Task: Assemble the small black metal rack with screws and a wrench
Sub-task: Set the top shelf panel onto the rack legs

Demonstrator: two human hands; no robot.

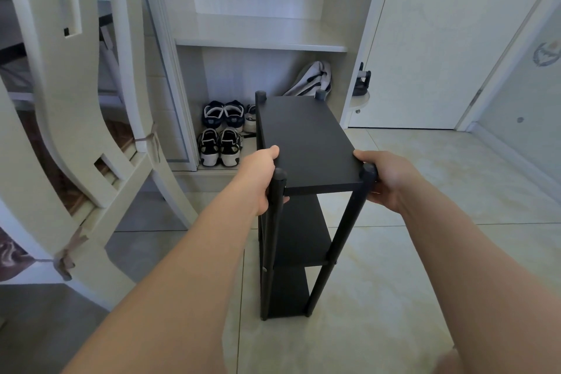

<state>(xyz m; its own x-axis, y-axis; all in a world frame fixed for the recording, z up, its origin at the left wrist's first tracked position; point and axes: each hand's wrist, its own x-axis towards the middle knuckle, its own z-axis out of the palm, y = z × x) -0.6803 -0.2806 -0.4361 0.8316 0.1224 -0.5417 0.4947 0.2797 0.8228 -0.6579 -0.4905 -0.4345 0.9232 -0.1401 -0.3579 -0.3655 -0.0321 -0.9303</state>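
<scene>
The black rack [303, 136] stands upright on the tiled floor in the middle of the view, with three flat shelves between four round posts. My left hand [261, 179] grips the left edge of the top shelf beside the near left post, thumb on top. My right hand [385, 179] grips the right edge at the near right post, thumb on the shelf. No screws or wrench are in view.
A white chair [76, 130] stands close on the left. Behind the rack is an open white cabinet [261, 42] with two pairs of shoes [221, 133] and a bag [312, 79] on its bottom level. A white door [425, 39] is at the right.
</scene>
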